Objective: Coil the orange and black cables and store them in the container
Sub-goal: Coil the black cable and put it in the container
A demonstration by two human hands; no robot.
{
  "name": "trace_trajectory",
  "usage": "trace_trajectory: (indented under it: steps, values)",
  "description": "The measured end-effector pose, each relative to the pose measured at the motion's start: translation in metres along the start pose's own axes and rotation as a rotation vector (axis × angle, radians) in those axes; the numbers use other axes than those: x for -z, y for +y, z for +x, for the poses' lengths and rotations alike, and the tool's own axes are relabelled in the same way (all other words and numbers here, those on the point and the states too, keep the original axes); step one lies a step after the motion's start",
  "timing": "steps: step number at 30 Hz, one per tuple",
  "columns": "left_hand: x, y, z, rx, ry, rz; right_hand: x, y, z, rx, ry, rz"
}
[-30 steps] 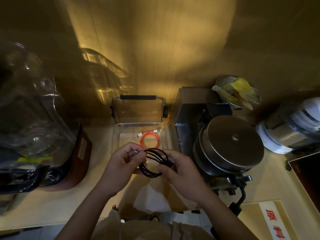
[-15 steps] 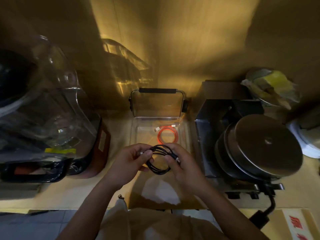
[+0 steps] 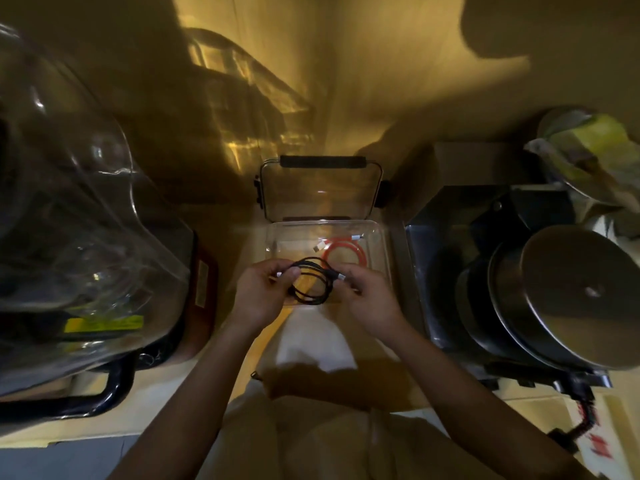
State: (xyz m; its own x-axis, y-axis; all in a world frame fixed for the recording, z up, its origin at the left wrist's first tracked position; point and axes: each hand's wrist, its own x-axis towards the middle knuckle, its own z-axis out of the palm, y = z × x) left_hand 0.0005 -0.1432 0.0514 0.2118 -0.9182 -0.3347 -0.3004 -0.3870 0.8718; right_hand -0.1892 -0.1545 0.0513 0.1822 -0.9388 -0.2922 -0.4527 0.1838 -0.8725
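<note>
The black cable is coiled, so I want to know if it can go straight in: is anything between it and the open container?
Nothing visible blocks it. The black cable, held by the left hand and right hand, hangs above the container. Its lid is swung back, and the orange cable lies toward the back right.

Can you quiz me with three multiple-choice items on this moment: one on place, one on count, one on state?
1. Where does the coiled orange cable lie?
A. inside the clear plastic container
B. on the counter
C. in the left hand

2. How many hands grip the coiled black cable?
A. none
B. one
C. two

3. How is the container's clear lid with black latches?
A. latched shut
B. open, standing behind it
C. missing

Answers:
1 A, the orange loop sits on the container floor.
2 C, the left hand and right hand each pinch one side.
3 B, the lid stands upright at the back.
</note>
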Motion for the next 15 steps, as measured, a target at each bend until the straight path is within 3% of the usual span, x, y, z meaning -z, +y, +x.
trace_trajectory:
  steps: [6,10,15]
  values:
    - [-0.015,-0.012,0.048,-0.078,-0.024,0.366,-0.008,0.026,0.040,-0.247,-0.059,0.067]
    - [-0.024,-0.011,0.070,-0.093,-0.139,0.625,-0.017,0.032,0.058,-0.414,-0.083,0.236]
    - [-0.027,-0.019,0.094,-0.018,-0.272,0.710,-0.031,0.040,0.070,-0.479,-0.169,0.223]
